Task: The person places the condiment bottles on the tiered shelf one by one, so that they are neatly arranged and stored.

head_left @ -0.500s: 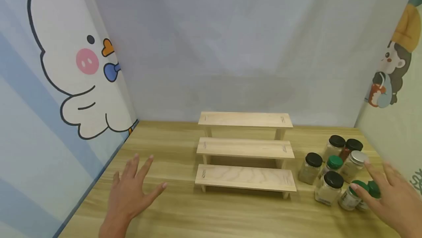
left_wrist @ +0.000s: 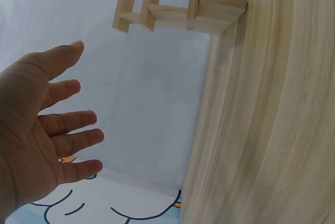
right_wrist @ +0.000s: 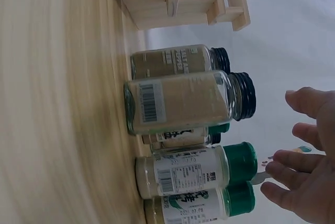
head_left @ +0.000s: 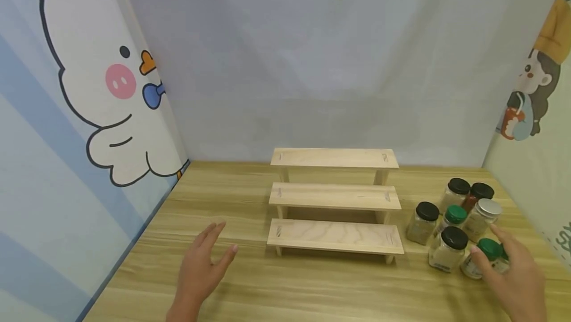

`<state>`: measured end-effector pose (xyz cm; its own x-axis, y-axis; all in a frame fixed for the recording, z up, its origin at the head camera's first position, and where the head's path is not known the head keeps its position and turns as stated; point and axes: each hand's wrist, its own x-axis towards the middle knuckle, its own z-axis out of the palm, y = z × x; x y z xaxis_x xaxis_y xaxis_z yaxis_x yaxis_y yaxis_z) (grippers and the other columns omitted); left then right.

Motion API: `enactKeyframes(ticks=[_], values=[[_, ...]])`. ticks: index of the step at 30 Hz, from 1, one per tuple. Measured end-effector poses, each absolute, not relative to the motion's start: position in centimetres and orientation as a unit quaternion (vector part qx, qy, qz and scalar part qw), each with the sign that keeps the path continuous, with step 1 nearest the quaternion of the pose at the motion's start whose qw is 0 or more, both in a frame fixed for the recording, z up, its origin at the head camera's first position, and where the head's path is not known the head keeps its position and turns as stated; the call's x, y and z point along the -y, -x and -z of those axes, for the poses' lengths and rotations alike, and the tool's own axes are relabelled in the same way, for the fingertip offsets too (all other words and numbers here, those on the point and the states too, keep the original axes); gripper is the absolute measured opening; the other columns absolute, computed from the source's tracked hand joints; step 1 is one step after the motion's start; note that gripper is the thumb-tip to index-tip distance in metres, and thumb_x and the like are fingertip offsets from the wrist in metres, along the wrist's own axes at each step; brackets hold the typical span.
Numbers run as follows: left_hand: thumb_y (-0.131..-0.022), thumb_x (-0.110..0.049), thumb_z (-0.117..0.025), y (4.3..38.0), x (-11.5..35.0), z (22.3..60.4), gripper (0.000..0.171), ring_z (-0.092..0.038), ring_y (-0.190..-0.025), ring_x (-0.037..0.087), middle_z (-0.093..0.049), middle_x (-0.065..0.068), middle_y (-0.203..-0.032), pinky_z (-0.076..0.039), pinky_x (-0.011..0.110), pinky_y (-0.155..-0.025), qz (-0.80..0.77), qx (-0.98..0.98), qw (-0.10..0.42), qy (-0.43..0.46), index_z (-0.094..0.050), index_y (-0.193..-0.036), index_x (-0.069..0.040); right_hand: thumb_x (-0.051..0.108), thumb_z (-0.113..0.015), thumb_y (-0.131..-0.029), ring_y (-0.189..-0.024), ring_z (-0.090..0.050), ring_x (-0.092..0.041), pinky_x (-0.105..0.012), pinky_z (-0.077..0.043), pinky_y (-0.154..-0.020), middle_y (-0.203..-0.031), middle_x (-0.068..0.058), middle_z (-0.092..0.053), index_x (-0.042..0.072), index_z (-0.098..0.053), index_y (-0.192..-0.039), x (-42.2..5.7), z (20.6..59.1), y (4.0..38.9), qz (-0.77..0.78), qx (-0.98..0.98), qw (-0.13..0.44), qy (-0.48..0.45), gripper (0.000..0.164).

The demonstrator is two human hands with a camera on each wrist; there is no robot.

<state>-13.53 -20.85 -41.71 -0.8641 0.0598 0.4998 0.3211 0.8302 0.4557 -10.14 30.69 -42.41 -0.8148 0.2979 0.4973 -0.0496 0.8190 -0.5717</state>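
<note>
My right hand [head_left: 513, 275] hovers over the near end of a group of spice jars, its fingers spread and holding nothing. Closest to it are two green-capped jars [right_wrist: 191, 171], partly hidden by the hand in the head view. Beside them stands a square glass jar with a black lid [head_left: 448, 249]. In the right wrist view the fingers are apart from the caps. My left hand [head_left: 201, 265] is held above the table, left of a three-step wooden rack [head_left: 334, 235]. Its fingers are relaxed and grip nothing.
More jars stand behind: a silver-lidded one [head_left: 482, 220], a green-lidded one [head_left: 455, 214] and several with black lids. The rack stands mid-table [head_left: 250, 282], its shelves bare. A cartoon-printed wall [head_left: 102, 89] rises at left, a grey cloth wall [head_left: 312, 64] behind.
My left hand has moved right and slightly down, its fingers closer together. The right hand has shifted left, nearer the green-capped jars. The jars and rack stay in place.
</note>
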Motion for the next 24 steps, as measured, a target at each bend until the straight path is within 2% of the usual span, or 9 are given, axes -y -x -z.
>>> enactKeyframes(ticks=[2, 4, 7, 9, 11, 14, 16, 24], values=[[-0.081, -0.024, -0.074, 13.6, 20.4, 42.2, 0.052, -0.051, -0.109, 0.044, -0.053, 0.025, -0.123, -0.043, 0.058, -0.08, 0.296, 0.921, 0.236, 0.095, -0.056, -0.126, -0.005, 0.014, -0.066, -0.086, -0.106, -0.042, -0.057, -0.065, -0.032, -0.085, -0.121, -0.037, -0.047, -0.008, -0.046, -0.129, -29.9, 42.5, 10.2, -0.311, 0.892, 0.315, 0.092, 0.052], [-0.082, -0.023, -0.074, 13.6, 19.9, 42.8, 0.049, -0.052, -0.108, 0.041, -0.055, 0.022, -0.122, -0.043, 0.056, -0.081, 0.316, 0.915, 0.234, 0.09, -0.057, -0.124, -0.005, 0.012, -0.067, -0.085, -0.105, -0.047, -0.054, -0.049, -0.039, -0.092, -0.12, -0.034, -0.051, -0.007, -0.049, -0.128, -29.2, 42.7, 10.3, -0.322, 0.874, 0.346, 0.111, 0.05], [-0.082, -0.022, -0.073, 13.6, 19.2, 43.7, 0.046, -0.052, -0.109, 0.039, -0.057, 0.019, -0.12, -0.042, 0.054, -0.084, 0.351, 0.905, 0.227, 0.076, -0.058, -0.122, -0.003, 0.008, -0.069, -0.082, -0.11, -0.054, -0.025, -0.021, -0.04, -0.09, -0.116, -0.029, -0.056, -0.005, -0.054, -0.125, -28.2, 43.4, 10.6, -0.353, 0.835, 0.403, 0.123, 0.047], [-0.083, -0.022, -0.072, 13.5, 18.7, 44.2, 0.045, -0.052, -0.109, 0.039, -0.058, 0.019, -0.119, -0.042, 0.054, -0.085, 0.377, 0.897, 0.223, 0.06, -0.058, -0.122, -0.002, 0.009, -0.07, -0.082, -0.109, -0.051, -0.008, -0.008, -0.033, -0.086, -0.119, -0.023, -0.057, -0.003, -0.055, -0.125, -27.9, 44.5, 11.1, -0.383, 0.809, 0.428, 0.127, 0.047], [-0.083, -0.02, -0.072, 13.5, 18.2, 44.7, 0.045, -0.053, -0.108, 0.038, -0.058, 0.019, -0.119, -0.042, 0.054, -0.085, 0.399, 0.888, 0.223, 0.045, -0.058, -0.121, -0.002, 0.01, -0.071, -0.082, -0.108, -0.047, 0.002, -0.01, -0.036, -0.086, -0.122, -0.018, -0.056, 0.0, -0.054, -0.126, -28.0, 45.8, 11.6, -0.413, 0.786, 0.441, 0.131, 0.048], [-0.081, -0.014, -0.074, 13.6, 17.5, 45.4, 0.044, -0.056, -0.103, 0.037, -0.058, 0.02, -0.117, -0.045, 0.053, -0.082, 0.428, 0.873, 0.232, 0.024, -0.059, -0.12, 0.0, 0.012, -0.071, -0.082, -0.111, -0.049, -0.004, -0.013, -0.037, -0.087, -0.125, -0.007, -0.056, 0.007, -0.054, -0.128, -28.2, 48.0, 12.7, -0.444, 0.757, 0.457, 0.144, 0.049], [-0.081, -0.012, -0.073, 13.7, 17.1, 45.7, 0.043, -0.057, -0.102, 0.037, -0.058, 0.02, -0.117, -0.046, 0.052, -0.08, 0.443, 0.867, 0.227, 0.01, -0.059, -0.12, 0.0, 0.012, -0.071, -0.082, -0.111, -0.049, -0.006, -0.015, -0.037, -0.088, -0.125, -0.004, -0.056, 0.011, -0.054, -0.127, -28.2, 49.0, 13.3, -0.456, 0.744, 0.462, 0.155, 0.049], [-0.085, -0.019, -0.069, 14.1, 15.3, 45.9, 0.051, -0.052, -0.11, 0.038, -0.052, 0.022, -0.125, -0.043, 0.049, -0.087, 0.551, 0.824, 0.118, -0.06, -0.05, -0.13, -0.003, 0.016, -0.069, -0.084, -0.12, -0.041, -0.011, -0.02, -0.028, -0.098, -0.132, -0.004, -0.047, 0.012, -0.047, -0.134, -26.5, 50.4, 14.3, -0.53, 0.705, 0.424, 0.207, 0.055]])
